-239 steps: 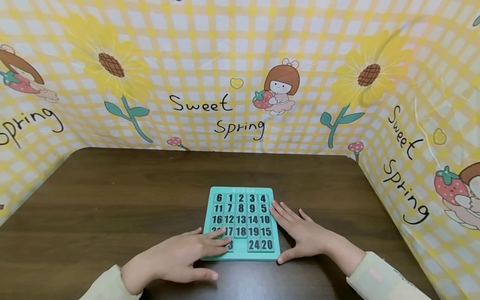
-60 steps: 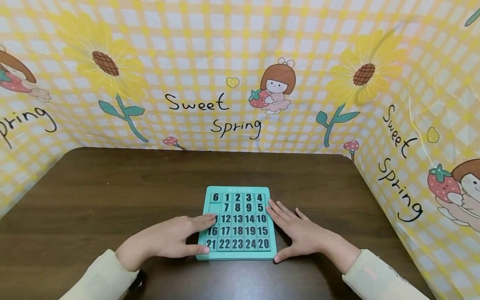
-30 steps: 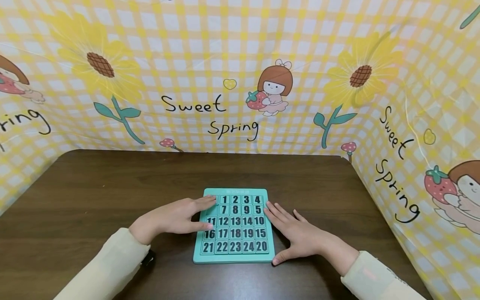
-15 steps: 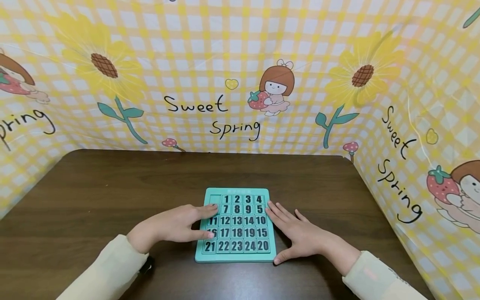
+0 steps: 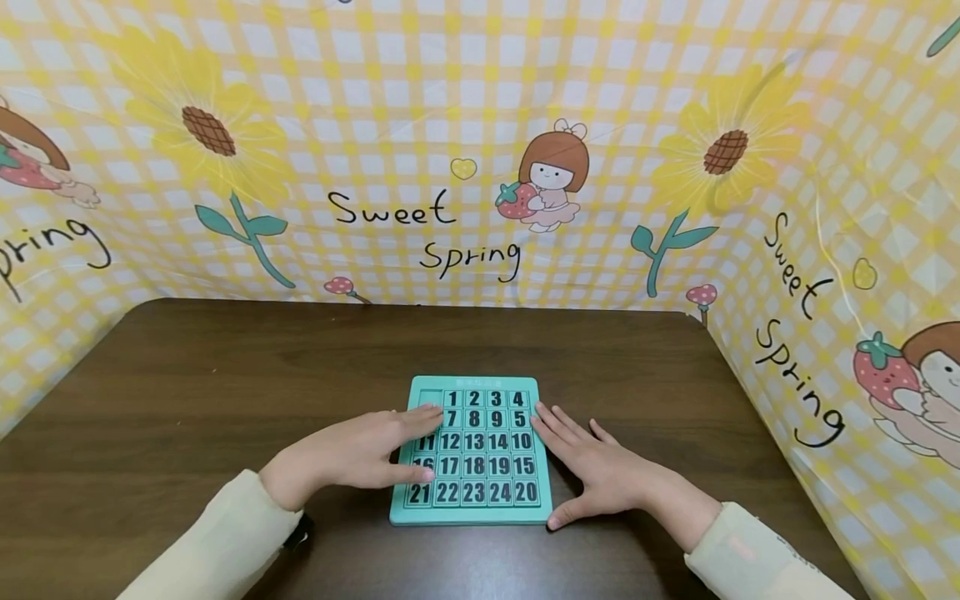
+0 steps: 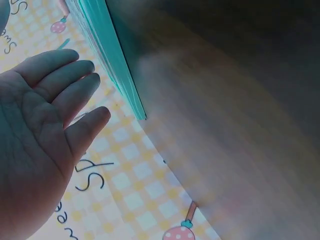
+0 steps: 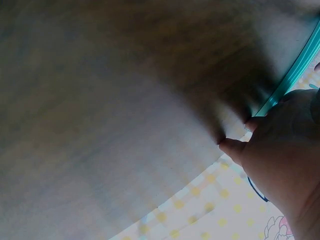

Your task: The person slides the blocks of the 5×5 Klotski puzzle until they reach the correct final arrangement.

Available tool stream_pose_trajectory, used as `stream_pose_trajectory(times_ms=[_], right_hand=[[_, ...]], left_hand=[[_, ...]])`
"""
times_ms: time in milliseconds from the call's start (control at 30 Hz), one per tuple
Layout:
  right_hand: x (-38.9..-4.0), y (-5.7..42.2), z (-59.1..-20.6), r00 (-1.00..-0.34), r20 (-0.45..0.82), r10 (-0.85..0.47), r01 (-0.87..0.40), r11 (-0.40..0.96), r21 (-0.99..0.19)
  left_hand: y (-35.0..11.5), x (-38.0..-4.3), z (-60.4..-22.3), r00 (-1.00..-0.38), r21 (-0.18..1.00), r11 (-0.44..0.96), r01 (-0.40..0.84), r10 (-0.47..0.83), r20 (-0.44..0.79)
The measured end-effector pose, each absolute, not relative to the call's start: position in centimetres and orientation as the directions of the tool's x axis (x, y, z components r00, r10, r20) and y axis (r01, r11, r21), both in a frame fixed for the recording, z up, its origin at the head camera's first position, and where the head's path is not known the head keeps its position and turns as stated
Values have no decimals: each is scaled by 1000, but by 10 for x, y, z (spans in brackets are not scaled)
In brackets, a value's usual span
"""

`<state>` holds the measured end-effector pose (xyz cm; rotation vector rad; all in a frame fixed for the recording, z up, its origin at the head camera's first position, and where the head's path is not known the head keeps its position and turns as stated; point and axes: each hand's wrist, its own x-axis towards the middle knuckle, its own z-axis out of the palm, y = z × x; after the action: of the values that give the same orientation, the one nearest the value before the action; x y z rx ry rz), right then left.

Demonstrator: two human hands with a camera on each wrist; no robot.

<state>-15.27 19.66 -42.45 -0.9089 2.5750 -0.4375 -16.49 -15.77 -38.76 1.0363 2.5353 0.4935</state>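
Observation:
A teal sliding number puzzle lies flat on the table with black-numbered tiles in rows. Its top left slot is bare. My left hand reaches over the left side, fingers straight; the fingertips lie over the second row's first place and hide it. The left thumb is over the 16 tile. In the left wrist view the extended fingers are beside the board's teal edge. My right hand, fingers spread, rests against the board's right edge. The right wrist view shows that hand along the edge.
The dark wooden table extends around the board. A yellow checked cloth with flowers and lettering stands behind and at both sides. A dark band shows by the left sleeve.
The bare slot has gone from the bottom row to the left column's second row, then to the top left. The 6 tile is out of sight; the left hand moved down from there.

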Motion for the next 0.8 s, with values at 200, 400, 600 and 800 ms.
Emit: stream_pose_trajectory(times_ms=[200, 400, 600, 800], right_hand=[[-152, 197, -425, -722, -237, -650, -534, 741, -407], [-152, 196, -426, -723, -237, -649, -533, 742, -406], [-152, 196, -424, -722, -240, -649, -534, 743, -402], [-152, 197, -423, -726, -234, -647, -537, 745, -395]], left_hand=[[-145, -177, -393, -656, 437, 674, 596, 722, -219], [-137, -185, -396, -653, 426, 687, 589, 715, -250], [-142, -186, -397, -675, 420, 712, 563, 690, -264], [-158, -182, -397, -702, 426, 725, 542, 669, -246]])
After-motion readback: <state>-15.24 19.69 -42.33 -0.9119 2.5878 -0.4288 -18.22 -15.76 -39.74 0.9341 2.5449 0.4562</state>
